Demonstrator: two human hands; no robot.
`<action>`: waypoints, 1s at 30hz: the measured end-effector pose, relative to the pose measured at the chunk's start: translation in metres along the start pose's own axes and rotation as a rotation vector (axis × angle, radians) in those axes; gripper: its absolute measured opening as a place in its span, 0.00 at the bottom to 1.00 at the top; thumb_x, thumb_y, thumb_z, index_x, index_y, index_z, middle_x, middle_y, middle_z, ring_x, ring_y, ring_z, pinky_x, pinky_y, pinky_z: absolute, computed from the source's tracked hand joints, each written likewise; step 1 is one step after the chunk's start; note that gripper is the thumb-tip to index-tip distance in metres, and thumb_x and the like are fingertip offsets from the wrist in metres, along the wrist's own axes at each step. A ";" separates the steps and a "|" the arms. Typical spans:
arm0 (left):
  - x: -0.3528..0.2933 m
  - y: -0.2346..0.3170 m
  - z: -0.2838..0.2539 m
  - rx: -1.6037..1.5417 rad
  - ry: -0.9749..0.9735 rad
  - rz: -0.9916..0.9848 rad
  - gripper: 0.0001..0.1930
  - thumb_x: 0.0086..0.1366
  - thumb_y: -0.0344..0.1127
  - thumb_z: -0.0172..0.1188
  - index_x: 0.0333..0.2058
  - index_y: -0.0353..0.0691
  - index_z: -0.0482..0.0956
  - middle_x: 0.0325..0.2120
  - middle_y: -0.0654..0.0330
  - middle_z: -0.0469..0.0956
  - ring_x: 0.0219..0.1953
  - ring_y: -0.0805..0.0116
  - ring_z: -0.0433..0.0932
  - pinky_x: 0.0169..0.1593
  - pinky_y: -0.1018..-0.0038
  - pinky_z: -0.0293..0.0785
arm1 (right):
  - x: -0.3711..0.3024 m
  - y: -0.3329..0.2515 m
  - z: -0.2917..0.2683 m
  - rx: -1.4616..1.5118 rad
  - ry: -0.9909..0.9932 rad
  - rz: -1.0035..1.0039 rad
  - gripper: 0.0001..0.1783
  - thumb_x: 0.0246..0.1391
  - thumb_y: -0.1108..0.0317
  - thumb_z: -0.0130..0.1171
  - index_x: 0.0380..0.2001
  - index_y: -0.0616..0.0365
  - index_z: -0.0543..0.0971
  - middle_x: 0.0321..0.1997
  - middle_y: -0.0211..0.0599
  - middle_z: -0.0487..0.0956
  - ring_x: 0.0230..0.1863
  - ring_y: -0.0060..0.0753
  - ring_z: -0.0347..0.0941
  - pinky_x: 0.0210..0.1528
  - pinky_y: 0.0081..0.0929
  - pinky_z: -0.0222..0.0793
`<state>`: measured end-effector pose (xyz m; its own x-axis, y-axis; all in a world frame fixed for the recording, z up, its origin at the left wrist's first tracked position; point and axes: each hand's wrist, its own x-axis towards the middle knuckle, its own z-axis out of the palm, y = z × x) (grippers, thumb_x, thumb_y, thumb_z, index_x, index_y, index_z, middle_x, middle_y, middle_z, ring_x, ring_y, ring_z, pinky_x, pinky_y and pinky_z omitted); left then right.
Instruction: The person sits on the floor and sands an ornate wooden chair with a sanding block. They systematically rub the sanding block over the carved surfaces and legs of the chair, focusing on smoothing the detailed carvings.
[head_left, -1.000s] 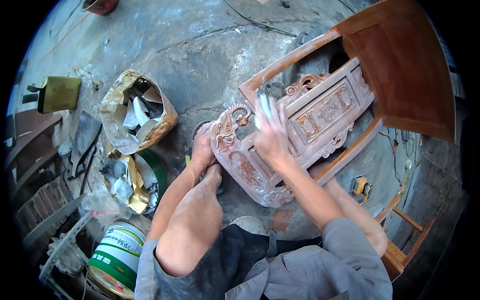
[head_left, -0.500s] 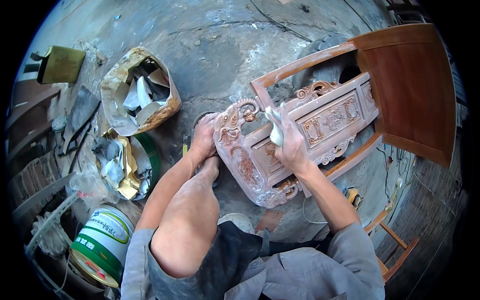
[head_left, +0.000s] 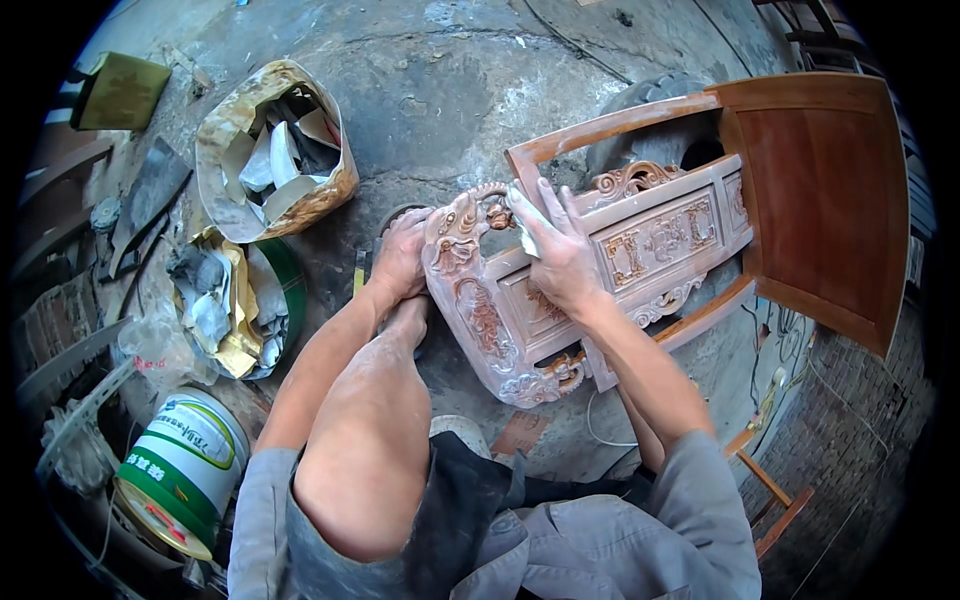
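Observation:
A carved wooden chair lies tipped over in front of me, pale dust over its carvings. Its curved, carved end points left, toward my knee. My left hand is closed on the outer edge of that end; its fingertips are partly hidden. In my right hand is a folded pale piece of sandpaper, pinched between thumb and fingers. That hand lies against the carved back panel, near the scrolled corner, with some fingers stretched along the wood. The smooth brown seat stands at the chair's far right end.
An open tub of scraps stands at the upper left. Below it are a green bin of crumpled sheets and a white-green paint bucket. A tyre lies behind the chair; a wooden frame is at lower right.
My right hand with the sandpaper has shifted slightly up and left on the back panel, turning a little. My left hand keeps its hold. The whole view has shifted slightly.

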<state>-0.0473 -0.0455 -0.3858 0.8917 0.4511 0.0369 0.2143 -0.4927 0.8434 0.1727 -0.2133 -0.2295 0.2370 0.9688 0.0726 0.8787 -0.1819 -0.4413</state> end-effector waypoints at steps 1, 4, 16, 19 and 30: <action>0.002 0.004 -0.001 -0.007 -0.001 0.003 0.25 0.63 0.42 0.66 0.58 0.44 0.82 0.56 0.50 0.81 0.61 0.45 0.76 0.65 0.54 0.70 | -0.005 0.008 -0.002 0.000 -0.032 -0.022 0.38 0.47 0.80 0.57 0.65 0.52 0.76 0.68 0.36 0.79 0.78 0.55 0.61 0.81 0.62 0.47; 0.004 0.007 -0.004 -0.017 0.009 0.007 0.24 0.63 0.41 0.66 0.58 0.45 0.82 0.56 0.51 0.81 0.61 0.46 0.76 0.65 0.54 0.70 | -0.016 0.023 -0.019 0.048 -0.024 -0.073 0.30 0.47 0.76 0.57 0.57 0.52 0.82 0.56 0.42 0.84 0.70 0.50 0.72 0.81 0.57 0.49; 0.001 0.006 -0.008 -0.013 0.009 0.033 0.23 0.63 0.41 0.66 0.57 0.47 0.83 0.56 0.51 0.80 0.61 0.46 0.76 0.64 0.54 0.70 | 0.049 0.024 -0.020 0.151 0.023 -0.166 0.19 0.50 0.73 0.61 0.47 0.50 0.87 0.52 0.45 0.84 0.62 0.49 0.76 0.74 0.49 0.62; 0.006 0.014 -0.010 -0.081 -0.011 0.001 0.23 0.64 0.42 0.66 0.57 0.47 0.83 0.57 0.50 0.80 0.61 0.45 0.75 0.64 0.54 0.70 | 0.017 -0.001 -0.004 0.085 -0.093 -0.150 0.28 0.51 0.75 0.60 0.58 0.55 0.82 0.61 0.51 0.81 0.72 0.51 0.70 0.77 0.53 0.57; 0.002 -0.003 0.006 -0.537 -0.057 -0.366 0.23 0.58 0.38 0.72 0.53 0.41 0.84 0.49 0.49 0.83 0.53 0.44 0.79 0.58 0.55 0.73 | 0.051 0.086 -0.021 -0.308 0.055 0.084 0.30 0.60 0.67 0.57 0.66 0.55 0.77 0.71 0.39 0.77 0.77 0.60 0.63 0.82 0.61 0.44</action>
<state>-0.0433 -0.0476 -0.3921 0.8220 0.4715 -0.3195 0.2922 0.1323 0.9471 0.2692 -0.1831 -0.2448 0.3291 0.9391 0.0989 0.9370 -0.3117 -0.1575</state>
